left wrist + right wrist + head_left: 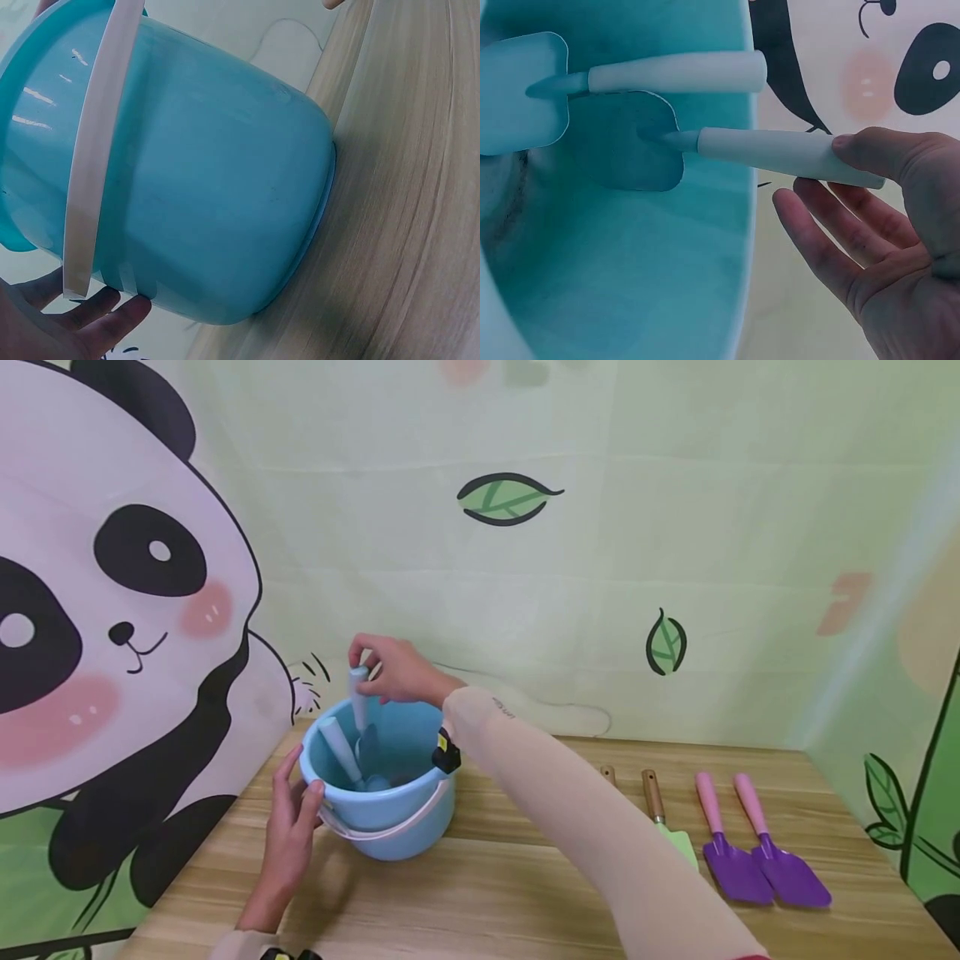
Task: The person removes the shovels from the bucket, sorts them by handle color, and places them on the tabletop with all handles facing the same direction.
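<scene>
A light-blue bucket (405,827) with a pale carrying handle (408,822) stands upright toward the left of the table. My left hand (288,839) rests against its left side near the rim; the left wrist view shows fingers (112,322) extended along the outer wall. Above the bucket, my right hand (405,670) pinches the upper end of a blue hand shovel's pale grip (780,154) between thumb and fingers. That shovel's blade (641,142) points down inside the bucket. A second blue hand shovel (675,71) leans beside it, its grip reaching toward the rim.
On the right of the wooden table (480,902) lie two purple hand shovels (738,872) with pink grips and a green one (678,839) with a wooden grip. Another wooden grip (608,774) shows behind my right sleeve. A printed panda backdrop (525,593) stands behind.
</scene>
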Demonstrator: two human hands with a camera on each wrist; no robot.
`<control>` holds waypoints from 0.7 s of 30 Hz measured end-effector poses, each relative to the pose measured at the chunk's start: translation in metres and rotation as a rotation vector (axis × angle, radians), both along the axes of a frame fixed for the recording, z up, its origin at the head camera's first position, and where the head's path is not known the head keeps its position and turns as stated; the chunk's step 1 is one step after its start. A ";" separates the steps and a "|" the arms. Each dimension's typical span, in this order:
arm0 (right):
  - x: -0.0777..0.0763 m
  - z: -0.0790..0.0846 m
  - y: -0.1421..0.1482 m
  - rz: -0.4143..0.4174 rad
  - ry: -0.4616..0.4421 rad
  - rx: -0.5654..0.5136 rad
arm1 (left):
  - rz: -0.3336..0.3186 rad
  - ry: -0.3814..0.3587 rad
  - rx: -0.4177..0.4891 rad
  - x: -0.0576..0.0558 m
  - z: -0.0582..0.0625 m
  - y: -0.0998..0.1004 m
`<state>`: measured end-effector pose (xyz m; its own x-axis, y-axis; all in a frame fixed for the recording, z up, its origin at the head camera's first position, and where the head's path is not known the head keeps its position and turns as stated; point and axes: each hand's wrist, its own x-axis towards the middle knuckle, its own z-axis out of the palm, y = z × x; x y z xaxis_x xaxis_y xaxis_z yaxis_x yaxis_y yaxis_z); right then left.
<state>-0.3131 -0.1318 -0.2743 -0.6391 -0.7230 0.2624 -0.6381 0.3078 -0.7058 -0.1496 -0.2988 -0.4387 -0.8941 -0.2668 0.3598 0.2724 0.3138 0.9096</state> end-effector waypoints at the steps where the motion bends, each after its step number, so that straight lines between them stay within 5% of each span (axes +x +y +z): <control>1: 0.000 0.000 0.001 -0.004 0.000 0.001 | 0.000 0.001 -0.001 0.000 0.000 0.000; 21: -0.005 0.007 0.024 -0.058 0.044 -0.011 | 0.017 0.012 -0.016 0.000 0.000 0.001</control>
